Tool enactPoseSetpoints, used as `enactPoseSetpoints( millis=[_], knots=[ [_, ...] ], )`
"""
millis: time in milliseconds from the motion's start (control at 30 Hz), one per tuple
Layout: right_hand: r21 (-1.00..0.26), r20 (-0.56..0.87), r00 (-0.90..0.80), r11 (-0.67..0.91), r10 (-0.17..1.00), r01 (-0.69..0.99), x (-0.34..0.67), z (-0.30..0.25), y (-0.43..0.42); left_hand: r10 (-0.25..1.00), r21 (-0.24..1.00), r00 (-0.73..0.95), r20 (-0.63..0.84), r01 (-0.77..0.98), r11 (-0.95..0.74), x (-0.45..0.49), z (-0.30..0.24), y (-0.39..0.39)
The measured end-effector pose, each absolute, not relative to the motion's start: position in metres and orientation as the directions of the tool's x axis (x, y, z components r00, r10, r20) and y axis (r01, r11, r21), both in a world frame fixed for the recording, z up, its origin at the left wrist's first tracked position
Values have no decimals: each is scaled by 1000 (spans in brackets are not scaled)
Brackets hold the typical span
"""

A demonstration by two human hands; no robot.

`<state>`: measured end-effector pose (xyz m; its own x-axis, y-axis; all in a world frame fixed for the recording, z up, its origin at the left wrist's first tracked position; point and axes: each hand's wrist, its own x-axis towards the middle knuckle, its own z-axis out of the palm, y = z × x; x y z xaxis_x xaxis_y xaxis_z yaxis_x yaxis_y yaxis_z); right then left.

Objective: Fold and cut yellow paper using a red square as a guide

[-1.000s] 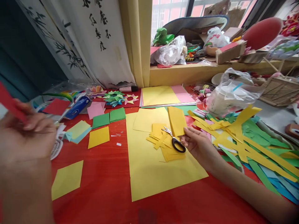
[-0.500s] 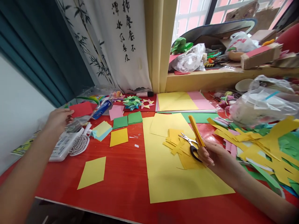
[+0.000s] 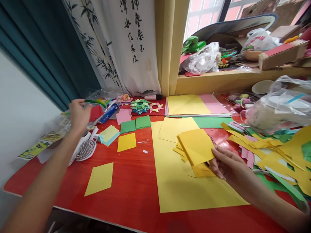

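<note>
My right hand [image 3: 224, 161] pinches a small stack of yellow paper squares [image 3: 196, 145] by its right edge, its flat face tilted toward me. The stack hovers over a large pale yellow sheet [image 3: 170, 191], hiding most of the cut yellow scraps [image 3: 178, 150] and the scissors on it. At the far left, my left hand [image 3: 79, 113] is beside red paper [image 3: 96, 113] and covers part of it. Its fingertips are hidden behind the hand, so I cannot tell whether they grip the paper. Just below it are a silver beaded hairbrush [image 3: 86, 150] and white objects.
Yellow [image 3: 126, 142], green [image 3: 143, 122] and pink squares [image 3: 123, 116] lie mid-table; another pale yellow one [image 3: 99, 179] is nearer. Folded paper rings [image 3: 140, 106] and a paper stack [image 3: 182, 105] stand behind. Yellow and green offcuts [image 3: 272, 157] and a plastic bag [image 3: 274, 106] crowd the right.
My left hand has moved forward and right, now covering part of the red paper. My right hand has turned the yellow stack from edge-on to face-on, hiding the scissors. The view has shifted slightly.
</note>
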<state>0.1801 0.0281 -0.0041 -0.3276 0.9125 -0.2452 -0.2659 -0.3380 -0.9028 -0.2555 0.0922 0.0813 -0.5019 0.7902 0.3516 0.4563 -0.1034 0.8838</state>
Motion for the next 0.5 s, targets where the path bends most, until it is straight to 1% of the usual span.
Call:
enactPoseSetpoints(
  millis=[33, 67, 133, 167, 200, 233, 267, 300, 367, 500],
  knots=[
    [-914, -232, -328, -320, 916, -249, 179, -4, 27, 798, 866, -474, 373, 487, -116, -232, 78, 85],
    [-925, -213, -326, -298, 921, -235, 178, -5, 25, 831, 859, -422, 362, 498, -122, -205, 74, 76],
    [-948, -162, -332, -240, 929, -209, 176, -5, 22, 962, 852, -173, 213, 515, -96, -146, 62, 53],
    [-960, -131, -345, -205, 929, -189, 175, -6, 21, 986, 852, -76, 148, 516, -88, -117, 55, 41],
    [-973, -101, -369, -170, 924, -159, 174, -6, 19, 996, 854, 83, 17, 517, -57, -90, 48, 29],
    [-983, -74, -398, -133, 915, -125, 174, -6, 18, 979, 869, 198, -57, 492, -49, -67, 42, 20],
    [-992, -51, -429, -97, 902, -85, 173, -7, 17, 954, 896, 286, -90, 442, -48, -47, 36, 13],
    [-997, -39, -457, -64, 888, -39, 172, -7, 15, 943, 918, 325, -76, 392, -61, -32, 31, 9],
    [-998, -49, -491, -23, 870, 60, 172, -9, 12, 940, 923, 340, -35, 371, -99, -12, 25, 7],
    [-952, -170, -517, -5, 839, 305, 173, -14, 8, 947, 883, 320, -35, 453, -120, -11, 24, 10]
  ],
)
